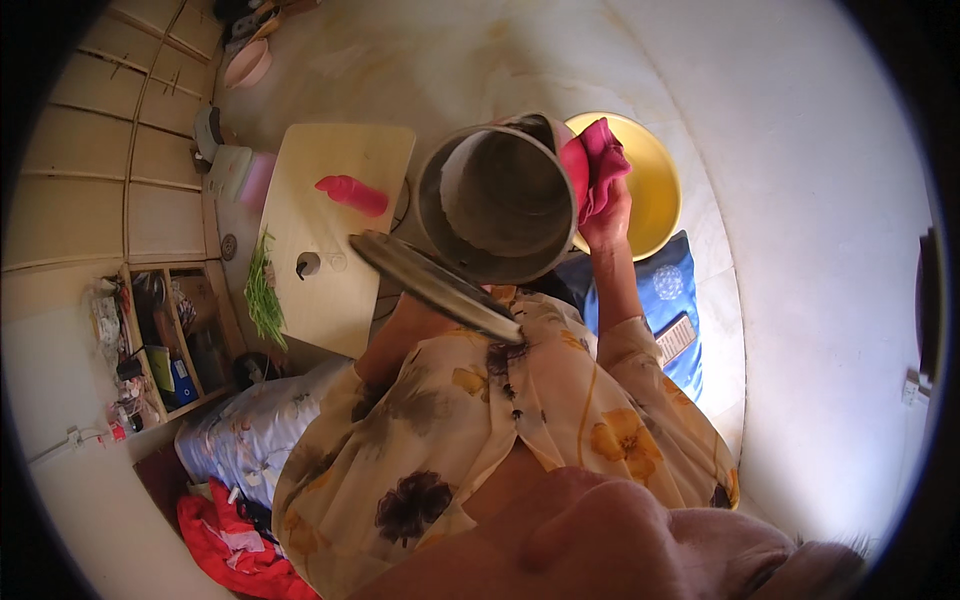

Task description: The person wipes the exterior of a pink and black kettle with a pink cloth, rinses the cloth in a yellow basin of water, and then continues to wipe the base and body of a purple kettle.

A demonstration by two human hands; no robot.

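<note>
My right hand (609, 214) grips a dark pink cloth (600, 161) against the reddish outer side of a deep metal pot (506, 199). The pot is tilted, its round opening facing me; its inside is dull grey with a pale patch. A round, flat, lid-like disc (435, 285) slants in front of my blouse, seen nearly edge-on. My left hand (431, 315) is mostly hidden behind this disc, and its grip cannot be made out. A yellow basin (652, 187) lies just beyond my right hand.
At left, a pale wooden table (337, 150) bears a pink bottle (352, 195), a small dark-and-clear item (307, 265) and green stalks (262, 292) at its edge. A blue cushion (686, 277) with a phone-like rectangular item (676, 339) lies at right, near the wall. Shelves (176, 330) stand at far left.
</note>
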